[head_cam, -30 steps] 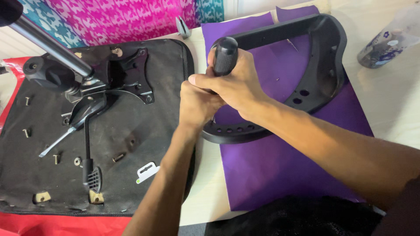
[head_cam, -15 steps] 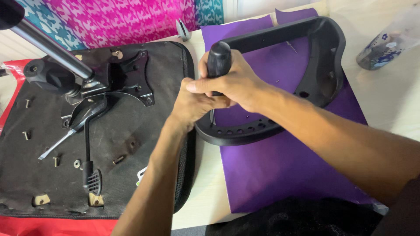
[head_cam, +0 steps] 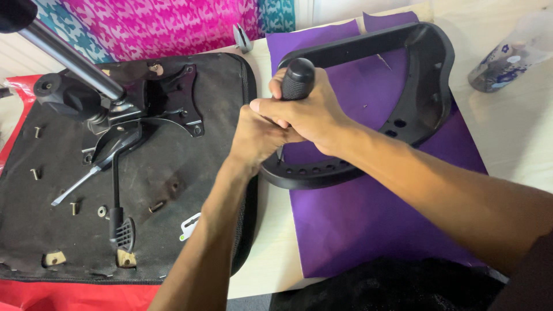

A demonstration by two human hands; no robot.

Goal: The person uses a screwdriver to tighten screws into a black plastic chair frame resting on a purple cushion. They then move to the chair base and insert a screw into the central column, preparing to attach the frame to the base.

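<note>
1. The right hand (head_cam: 311, 115) is clenched around the black ribbed handle of a screwdriver (head_cam: 297, 80), which stands upright with its handle top poking out above the fingers.
2. The left hand (head_cam: 256, 135) is wrapped around the same tool just below and against the right hand, also clenched; only a short bit of the metal shaft shows beneath the two hands.
3. Directly under the hands lies a black plastic armrest (head_cam: 423, 86), a curved frame with a row of holes along its near edge. The screwdriver's tip points down at that holed edge; whether it touches cannot be seen.
4. The armrest rests on a purple sheet (head_cam: 368, 219) that spreads beneath and to the right of the hands.
5. To the left of the hands lies an upturned chair seat (head_cam: 63, 236), with a black metal plate (head_cam: 173, 98) fixed to it and a grey metal tube (head_cam: 69, 57) rising from it.
6. Loose bolts (head_cam: 155, 205) are scattered on the seat, well to the left of the left forearm, near a black lever (head_cam: 118, 219).
7. Far to the right of the hands, a clear bottle (head_cam: 512, 55) lies on the pale table (head_cam: 518, 144).
</note>
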